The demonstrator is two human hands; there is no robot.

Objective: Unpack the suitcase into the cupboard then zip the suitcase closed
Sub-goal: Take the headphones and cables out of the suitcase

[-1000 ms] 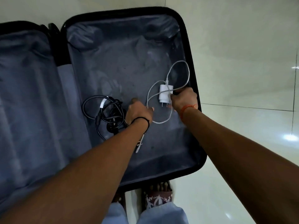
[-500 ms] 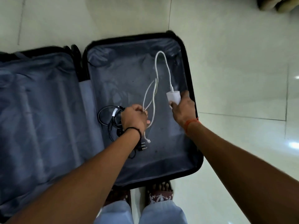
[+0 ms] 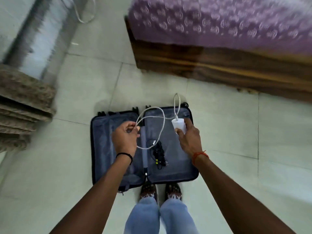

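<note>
Standing up from the open suitcase (image 3: 168,173), the person now holds the white charger (image 3: 179,126) well above it, where a second ago both hands were down inside the right half. The right hand (image 3: 189,141) grips the white plug block, thumb and fingers wrapped round it. The left hand (image 3: 125,137) pinches the white cable (image 3: 160,130) near its free end, and the cable loops slackly between the two hands, one loop hanging down toward the case.

So the charger has left the suitcase, and the view has swung up to take in more of the room: a wooden bed (image 3: 219,61) with a purple patterned cover on the far right, a blurred metallic door or panel (image 3: 42,39) on the far left, and a folded brownish mat (image 3: 23,102) near it. Whether that panel is the cupboard, I cannot tell.

Down in the right half of the case a bundle of black cable with a plug (image 3: 157,154) lies alone on the grey lining. The left half looks bare. To my eye the unpacking is nearly done: the charger needs carrying off, the black lead fetching, and the zip is not yet touched.
</note>
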